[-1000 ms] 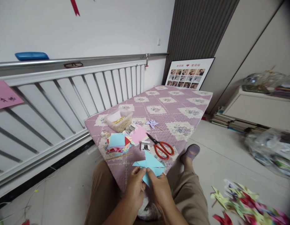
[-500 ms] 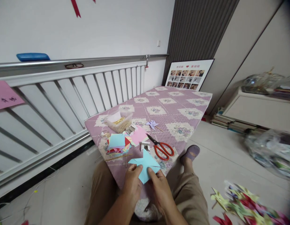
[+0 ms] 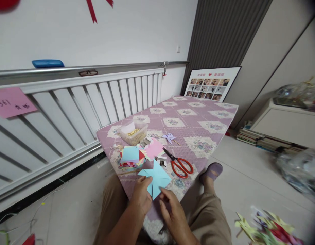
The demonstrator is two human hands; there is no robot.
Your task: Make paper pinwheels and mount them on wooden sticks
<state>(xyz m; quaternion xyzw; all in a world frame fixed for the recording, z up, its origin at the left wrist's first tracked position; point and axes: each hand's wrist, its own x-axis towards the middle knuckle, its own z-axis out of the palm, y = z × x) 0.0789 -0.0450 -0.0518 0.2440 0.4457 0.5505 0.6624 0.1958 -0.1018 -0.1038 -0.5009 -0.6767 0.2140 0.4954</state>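
Note:
My left hand pinches the lower left part of a light blue folded paper pinwheel held over the near corner of the purple quilted pad. My right hand sits just below the paper's bottom tip, fingers curled and slightly apart from it, holding nothing I can see. Red-handled scissors lie on the pad just right of the paper. A stack of coloured paper squares and a pink sheet lie just beyond it.
A clear plastic box of sticks and a small purple pinwheel rest farther back on the pad. White slatted railing runs along the left. Finished colourful pinwheels lie on the floor at right. A photo board leans at the far end.
The blue paper has moved slightly left and up. My right hand has let go of it and dropped just below. The camera view shifted a little.

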